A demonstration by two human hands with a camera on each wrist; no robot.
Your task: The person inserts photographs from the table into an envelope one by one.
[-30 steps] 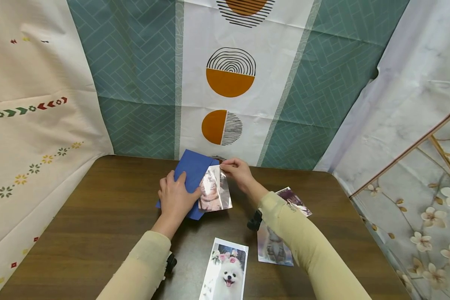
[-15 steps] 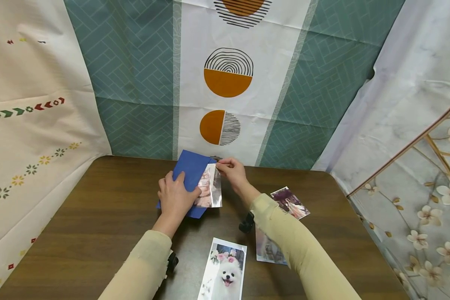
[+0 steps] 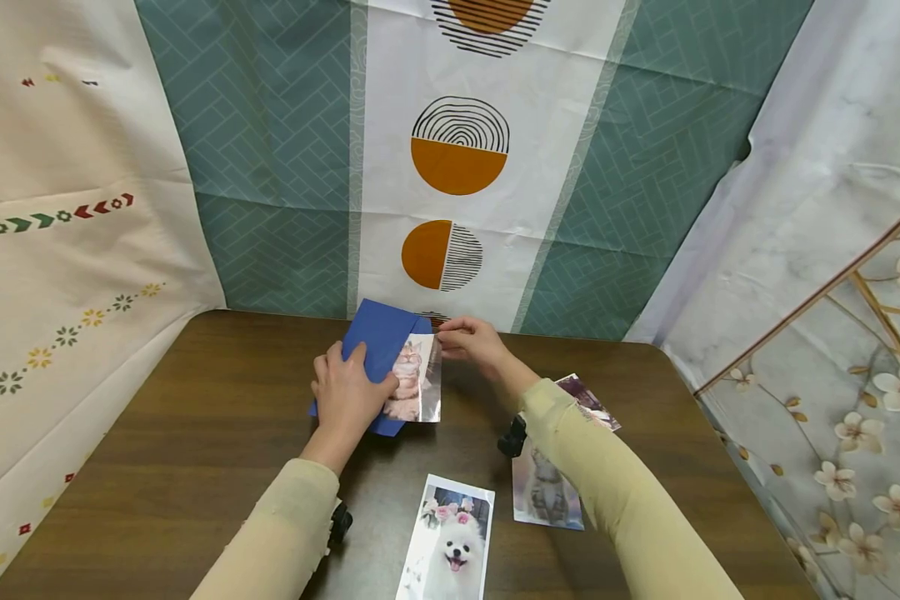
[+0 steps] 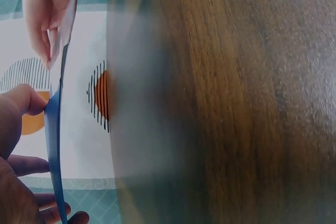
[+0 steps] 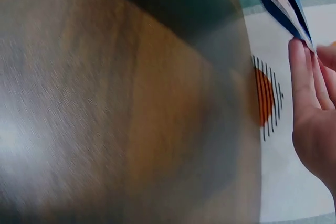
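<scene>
My left hand [image 3: 345, 396] holds a blue envelope [image 3: 378, 337] near the back of the table, thumb on its near face. In the left wrist view the envelope [image 4: 53, 145] appears edge-on between thumb and fingers. A glossy cat photo [image 3: 407, 385] lies partly inside the envelope's right-hand opening, its right part sticking out. At the photo's upper right corner my right hand [image 3: 476, 346] pinches the edge. The right wrist view shows the fingers of the right hand [image 5: 315, 114] behind the photo's edge, with the thumb partly cut off.
A white-dog photo [image 3: 457, 542] lies at the table's front. To the right are a grey-cat photo [image 3: 546, 492] and a purple-toned photo [image 3: 588, 400], both partly covered by my right sleeve [image 3: 600, 467]. A patterned curtain [image 3: 457, 275] hangs behind the table [image 3: 195, 433].
The cat photo has slid left, further into the envelope, than a second ago. Over the last half second it tilts differently, and its cat picture shows more clearly. The left hand keeps its hold.
</scene>
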